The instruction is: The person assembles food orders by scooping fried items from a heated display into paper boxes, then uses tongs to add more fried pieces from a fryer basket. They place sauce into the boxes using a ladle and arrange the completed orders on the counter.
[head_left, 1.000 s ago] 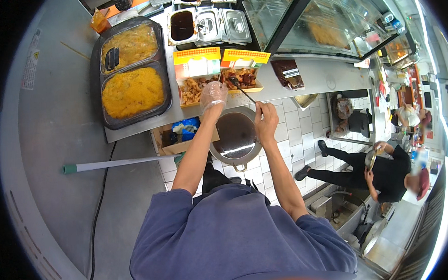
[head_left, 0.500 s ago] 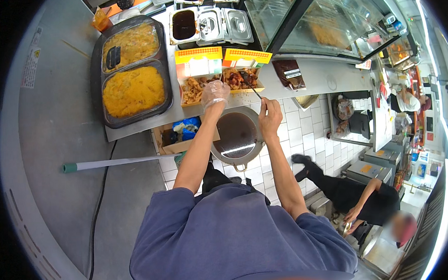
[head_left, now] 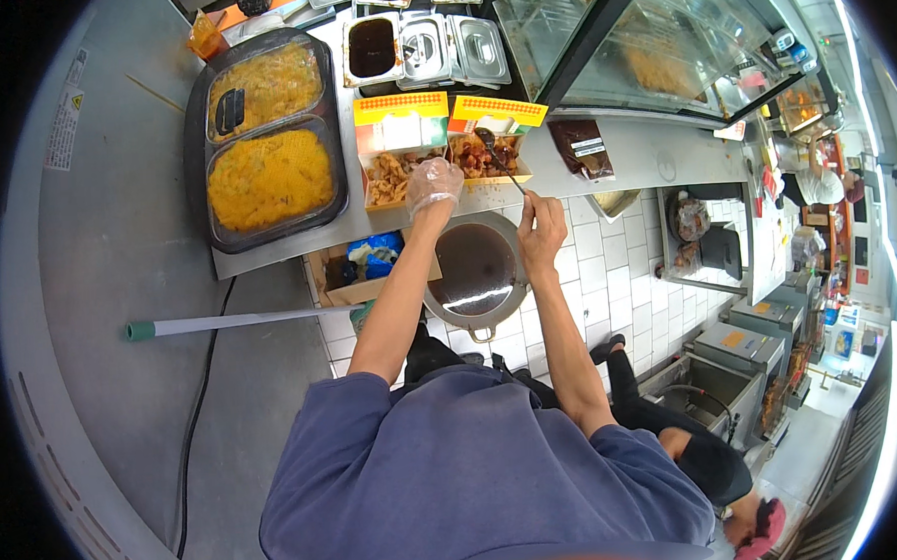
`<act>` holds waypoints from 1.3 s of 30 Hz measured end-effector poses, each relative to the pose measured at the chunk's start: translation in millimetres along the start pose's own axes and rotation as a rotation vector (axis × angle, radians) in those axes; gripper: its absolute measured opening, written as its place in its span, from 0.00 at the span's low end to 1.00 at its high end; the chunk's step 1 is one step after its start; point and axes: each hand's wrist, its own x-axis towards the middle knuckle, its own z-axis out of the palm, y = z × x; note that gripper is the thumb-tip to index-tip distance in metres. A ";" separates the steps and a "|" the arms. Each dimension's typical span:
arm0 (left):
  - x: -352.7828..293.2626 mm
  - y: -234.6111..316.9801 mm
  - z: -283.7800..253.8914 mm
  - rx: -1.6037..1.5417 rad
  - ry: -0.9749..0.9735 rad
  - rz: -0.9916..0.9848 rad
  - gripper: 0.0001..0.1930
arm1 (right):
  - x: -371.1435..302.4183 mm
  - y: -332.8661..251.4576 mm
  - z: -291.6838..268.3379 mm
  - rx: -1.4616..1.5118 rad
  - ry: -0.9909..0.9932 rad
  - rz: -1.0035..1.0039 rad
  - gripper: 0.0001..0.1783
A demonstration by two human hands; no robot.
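Note:
Two open takeaway boxes stand side by side at the counter's edge. The left box holds pale fried pieces. In the right box the fried pieces are coated with dark brown sauce. My left hand, in a clear plastic glove, is curled at the side where the boxes meet. Its fingertips are partly hidden, and what they grip cannot be made out. My bare right hand pinches the end of a long, thin-handled spoon. The spoon's dark bowl is over the far part of the right box.
Left of the boxes is a black two-part tray of yellow food. Behind them sits a steel pan of dark sauce. A brown packet lies to the right. Below the counter is a large pot. A co-worker bends at the lower right.
The spoon's bowl has moved a little up and away from the sauced pieces. My left hand stays nearly in place. The co-worker has moved lower and closer to me.

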 end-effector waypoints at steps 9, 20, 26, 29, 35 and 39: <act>-3.2 2.9 -7.6 -0.029 -0.013 -0.032 0.21 | -5.8 17.0 25.0 -0.043 -0.005 -0.005 0.04; -1.5 -0.3 -5.1 -0.015 0.023 0.003 0.21 | -10.6 30.9 36.9 -0.054 -0.057 0.101 0.04; -0.1 0.1 -7.0 -0.039 -0.023 -0.025 0.20 | -10.2 35.7 35.3 -0.071 -0.028 0.071 0.03; -0.8 -0.2 -6.8 -0.026 -0.035 -0.036 0.21 | -9.4 38.8 34.5 -0.065 -0.014 0.040 0.03; -1.1 0.2 -4.2 -0.041 0.019 -0.010 0.21 | -8.8 40.2 31.2 -0.065 -0.049 0.090 0.03; 1.1 -2.2 -3.0 -0.033 -0.024 -0.029 0.21 | -5.8 40.3 30.6 -0.049 -0.025 0.100 0.04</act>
